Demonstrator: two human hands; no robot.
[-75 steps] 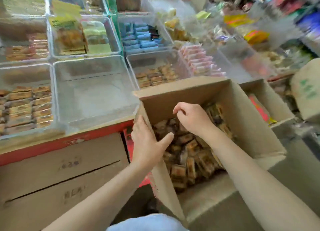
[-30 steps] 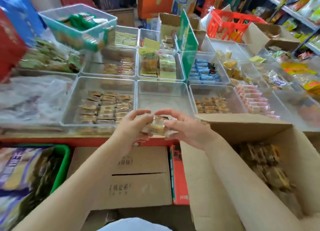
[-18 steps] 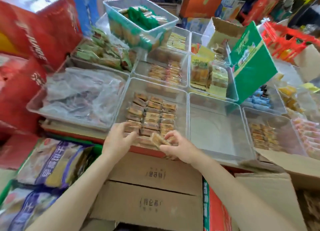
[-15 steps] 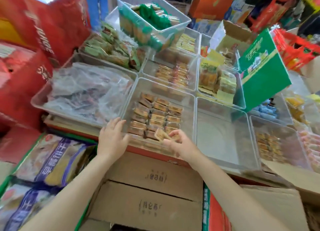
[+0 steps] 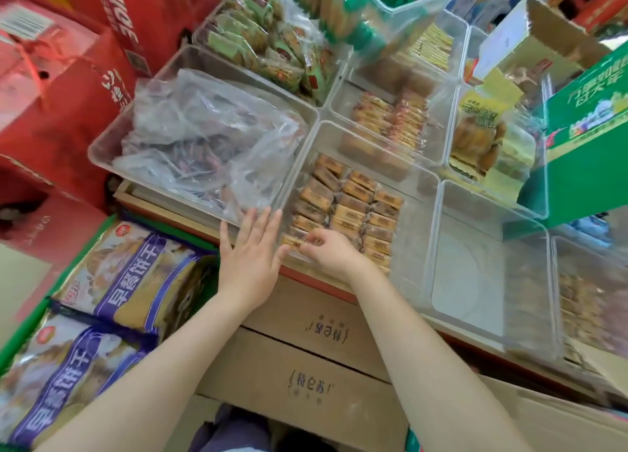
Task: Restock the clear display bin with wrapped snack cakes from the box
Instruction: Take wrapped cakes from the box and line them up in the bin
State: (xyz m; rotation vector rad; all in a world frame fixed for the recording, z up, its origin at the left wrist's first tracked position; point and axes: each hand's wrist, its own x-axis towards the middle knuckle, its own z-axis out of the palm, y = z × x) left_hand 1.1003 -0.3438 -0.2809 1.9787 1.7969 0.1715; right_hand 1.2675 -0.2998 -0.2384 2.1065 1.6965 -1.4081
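A clear display bin [image 5: 416,214] on the counter holds rows of wrapped brown snack cakes [image 5: 350,202]. My right hand [image 5: 331,253] reaches over the bin's near wall and pinches one wrapped snack cake [image 5: 295,242] at the near left corner of the rows. Flat and with straight fingers, my left hand [image 5: 251,253] rests against the bin's near left corner. The source box is almost out of view; only a cardboard edge [image 5: 577,424] shows at the bottom right.
An empty clear bin [image 5: 489,275] stands right of the cake bin, and a bin of loose plastic bags [image 5: 207,139] left of it. More stocked bins sit behind. Cardboard cartons [image 5: 306,360] are stacked under the counter. Biscuit bags [image 5: 102,302] lie in a green crate at left.
The view swung left from the box to the bins. My right hand carried a cake from in front of me down into the bin's near row. My left hand let go and went flat against the bin.
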